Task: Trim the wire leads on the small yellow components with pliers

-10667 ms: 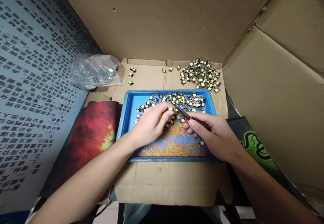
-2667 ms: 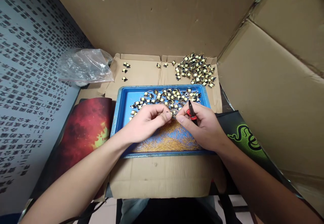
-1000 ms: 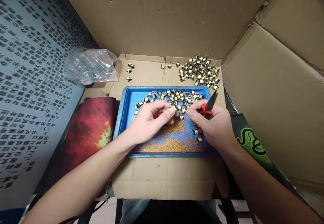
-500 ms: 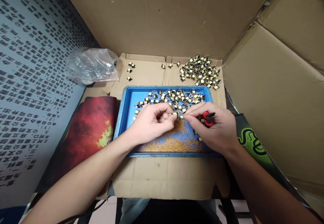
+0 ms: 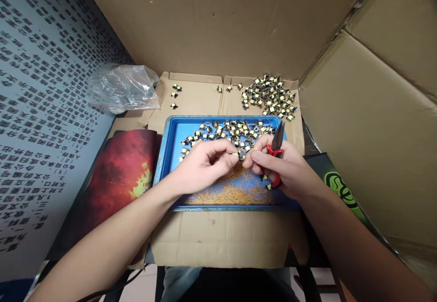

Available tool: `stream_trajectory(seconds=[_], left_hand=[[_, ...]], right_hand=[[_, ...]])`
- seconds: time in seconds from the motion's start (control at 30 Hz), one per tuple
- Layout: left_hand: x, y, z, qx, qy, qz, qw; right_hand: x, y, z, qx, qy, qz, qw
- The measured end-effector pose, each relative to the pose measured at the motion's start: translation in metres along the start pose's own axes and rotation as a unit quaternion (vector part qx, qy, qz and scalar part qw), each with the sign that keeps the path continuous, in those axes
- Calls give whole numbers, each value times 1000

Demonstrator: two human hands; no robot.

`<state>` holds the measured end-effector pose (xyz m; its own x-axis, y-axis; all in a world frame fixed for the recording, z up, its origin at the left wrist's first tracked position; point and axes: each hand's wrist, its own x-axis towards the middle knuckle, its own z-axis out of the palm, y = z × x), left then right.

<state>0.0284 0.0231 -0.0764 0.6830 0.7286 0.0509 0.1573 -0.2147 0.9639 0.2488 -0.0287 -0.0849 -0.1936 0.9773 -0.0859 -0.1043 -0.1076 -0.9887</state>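
Brown cardboard walls (image 5: 218,28) close in the work space at the back and on the right, scuffed and marked with small holes. On the left stands a pale panel (image 5: 51,88) printed with slanting rows of Chinese characters; 公司 and 公文 can be made out, while much of the rest is blurred. A flattened cardboard sheet (image 5: 211,240) covers the work surface, and on it lies a blue tray (image 5: 225,208) with a worn rim. To the tray's left is a red mat (image 5: 116,170) with a yellow flame pattern and lettering too small to read; to its right, a black mat (image 5: 316,161) bears a bright green snake emblem (image 5: 341,190). A clear plastic bag (image 5: 128,88) sits crumpled at the back left. Over the tray, the left hand (image 5: 208,165) is nearly closed, thumb and forefinger pinching a coil part (image 5: 235,155). Just beside it, the right hand (image 5: 283,170) curls around red-handled pliers (image 5: 278,140), their dark nose pointing up; whether its fingertips also grip a wire I cannot tell. A heap of yellow-taped coils (image 5: 269,94) lies behind the tray, with more coils (image 5: 235,129) inside its far half, and copper-coloured wire clippings (image 5: 232,195) litter the near half.
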Motion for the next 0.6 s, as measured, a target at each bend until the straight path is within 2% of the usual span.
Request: stream_trajectory(seconds=[0.07,0.2,0.27,0.33,0.4,0.47,0.53,0.6], left_hand=[[0,0,-1,-40,-4,3,999],[2,-1,-1,-92,7,2,996],[3,-1,0,-91,11,-2,996],[3,0,0,-74,16,-6,997],[4,0,0,-48,21,-15,999],[4,-1,1,-23,25,-29,999],[3,-3,1,-6,27,-37,999],[2,-6,2,5,28,-37,999]], right_hand=[[-1,1,0,18,-18,11,1000],[-1,4,0,30,-38,-18,999],[-1,5,1,5,-27,-41,999],[-1,5,3,-67,16,-96,993],[-2,5,6,-177,79,-176,965],[-3,5,8,-268,138,-249,920],[-4,6,9,-307,168,-298,888],[-4,7,10,-310,179,-325,875]])
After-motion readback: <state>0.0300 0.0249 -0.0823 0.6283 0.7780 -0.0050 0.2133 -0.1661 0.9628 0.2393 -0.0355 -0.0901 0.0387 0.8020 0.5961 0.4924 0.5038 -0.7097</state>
